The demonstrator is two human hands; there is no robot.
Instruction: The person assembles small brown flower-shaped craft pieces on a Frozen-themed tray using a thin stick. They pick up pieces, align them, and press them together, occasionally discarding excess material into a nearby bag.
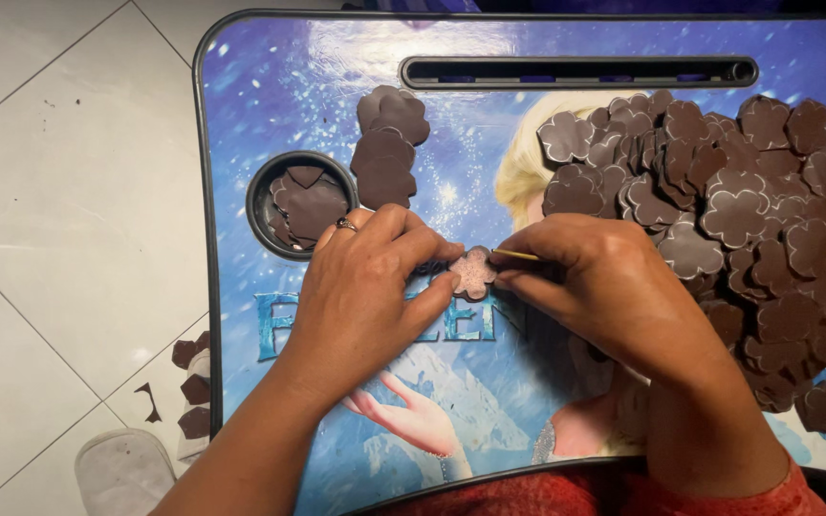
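Observation:
My left hand [370, 291], with a ring on one finger, pinches a small flower-shaped brown cutout [475, 272] between thumb and fingertips, pressed on the blue printed lap table [270, 105]. My right hand [614, 287] grips a thin wooden stick [516, 255], its tip touching the cutout's right edge. The cutout's face looks pinkish and speckled.
A large heap of brown flower cutouts [748, 220] covers the table's right side. A short stack of cutouts [386, 143] lies above my left hand. The round cup recess [260, 186] holds brown scraps. More scraps [191, 387] lie on the white tiled floor at left.

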